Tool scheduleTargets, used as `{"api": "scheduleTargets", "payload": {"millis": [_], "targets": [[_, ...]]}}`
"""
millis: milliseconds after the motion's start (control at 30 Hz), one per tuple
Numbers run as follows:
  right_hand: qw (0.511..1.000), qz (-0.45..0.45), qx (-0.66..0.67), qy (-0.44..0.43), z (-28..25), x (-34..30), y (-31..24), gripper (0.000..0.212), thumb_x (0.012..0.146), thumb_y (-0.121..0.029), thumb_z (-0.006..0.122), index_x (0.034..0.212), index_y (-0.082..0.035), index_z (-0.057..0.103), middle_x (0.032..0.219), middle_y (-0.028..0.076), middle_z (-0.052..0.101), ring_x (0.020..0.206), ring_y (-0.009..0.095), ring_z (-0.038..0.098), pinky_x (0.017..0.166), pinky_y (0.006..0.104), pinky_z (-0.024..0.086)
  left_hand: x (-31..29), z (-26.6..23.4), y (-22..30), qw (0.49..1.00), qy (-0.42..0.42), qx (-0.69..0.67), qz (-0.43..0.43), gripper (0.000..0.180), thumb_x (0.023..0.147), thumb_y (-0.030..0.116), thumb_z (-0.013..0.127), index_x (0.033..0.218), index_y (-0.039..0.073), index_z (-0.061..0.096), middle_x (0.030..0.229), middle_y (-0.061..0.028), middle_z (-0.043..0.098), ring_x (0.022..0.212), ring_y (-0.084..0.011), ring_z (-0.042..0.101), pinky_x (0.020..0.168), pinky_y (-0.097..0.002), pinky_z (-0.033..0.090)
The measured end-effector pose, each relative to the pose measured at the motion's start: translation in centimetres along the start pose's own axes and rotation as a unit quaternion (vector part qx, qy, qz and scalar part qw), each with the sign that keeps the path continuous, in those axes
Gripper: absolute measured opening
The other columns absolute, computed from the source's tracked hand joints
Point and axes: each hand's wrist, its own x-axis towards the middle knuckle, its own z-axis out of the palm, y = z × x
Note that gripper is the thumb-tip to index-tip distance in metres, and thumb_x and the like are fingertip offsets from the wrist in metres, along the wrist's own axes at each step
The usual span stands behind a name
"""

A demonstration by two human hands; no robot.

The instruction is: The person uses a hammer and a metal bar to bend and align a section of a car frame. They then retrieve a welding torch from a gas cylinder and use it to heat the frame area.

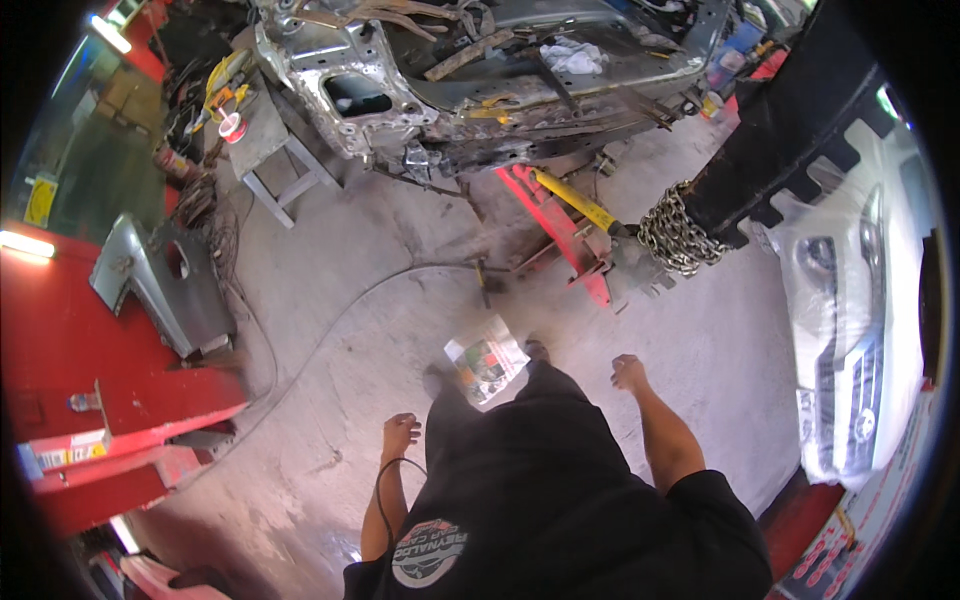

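Left hand [402, 432]: hangs with loosely bent fingers
Right hand [629, 373]: curls; cannot tell finger spacing
Printed sheet [487, 360]: shows beside shoe [538, 350]

A grey bench [264, 128] stands on the pale, scuffed floor [700, 370], and white light strips [110, 34] glow at the left.

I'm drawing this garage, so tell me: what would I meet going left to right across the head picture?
Gray metal panel → left hand → printed sheet → right hand → white car.
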Motion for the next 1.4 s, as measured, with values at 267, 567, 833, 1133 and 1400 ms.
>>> {"api": "scheduleTargets", "payload": {"millis": [267,567,833,1133,1400], "targets": [[0.953,-0.18,-0.241,0.031,15.9,-15.5,-8.6,0.03,0.088,-0.03,0.058,0.101,-0.006,0.069,0.098,0.021,0.07,0.099,0.038,0.066,0.087,0.0462,0.052,10.6,-13.6,0.2,0.987,-0.074,0.143,0.018,0.028,0.088,0.022,0.058,0.106,0.002,0.065,0.084,-0.0134,0.07,0.061,-0.0225,0.065,0.05,-0.0352,0.052],[0.998,0.018,0.012,0.063,19.4,-19.2,-3.4,0.028,0.088,-0.025,0.059,0.103,-0.003,0.069,0.081,0.015,0.069,0.065,0.021,0.067,0.056,0.0336,0.054,12.7,-14.9,4.3,0.989,-0.098,0.092,0.058,0.023,0.09,0.023,0.061,0.102,0.004,0.066,0.082,-0.0099,0.07,0.058,-0.0166,0.062,0.046,-0.0292,0.049],[0.993,-0.034,0.067,0.095,20.0,-20.1,-3.4,0.026,0.088,-0.019,0.058,0.103,0.0,0.069,0.072,0.015,0.069,0.059,0.021,0.068,0.059,0.0321,0.056,9.0,-10.1,4.5,0.965,-0.169,0.201,0.011,0.024,0.091,0.024,0.062,0.104,0.004,0.066,0.084,-0.0098,0.07,0.061,-0.0171,0.062,0.048,-0.0313,0.049],[0.995,0.011,0.085,0.058,19.0,-19.2,4.8,0.026,0.092,-0.016,0.056,0.11,0.0,0.065,0.073,0.015,0.069,0.056,0.021,0.066,0.048,0.0321,0.054,6.2,-12.2,16.9,0.972,-0.12,0.092,0.178,0.031,0.095,0.026,0.059,0.108,-0.001,0.065,0.085,-0.0098,0.071,0.067,-0.0151,0.064,0.054,-0.0276,0.049],[0.994,0.035,0.077,0.07,16.8,-19.3,6.4,0.027,0.09,-0.015,0.053,0.104,0.003,0.067,0.067,0.015,0.069,0.055,0.021,0.068,0.051,0.0316,0.055,-17.9,-2.3,32.8,0.828,-0.328,0.013,0.453,0.035,0.097,0.031,0.059,0.1,-0.002,0.068,0.077,-0.0085,0.068,0.072,-0.0193,0.066,0.082,-0.038,0.051]]}}
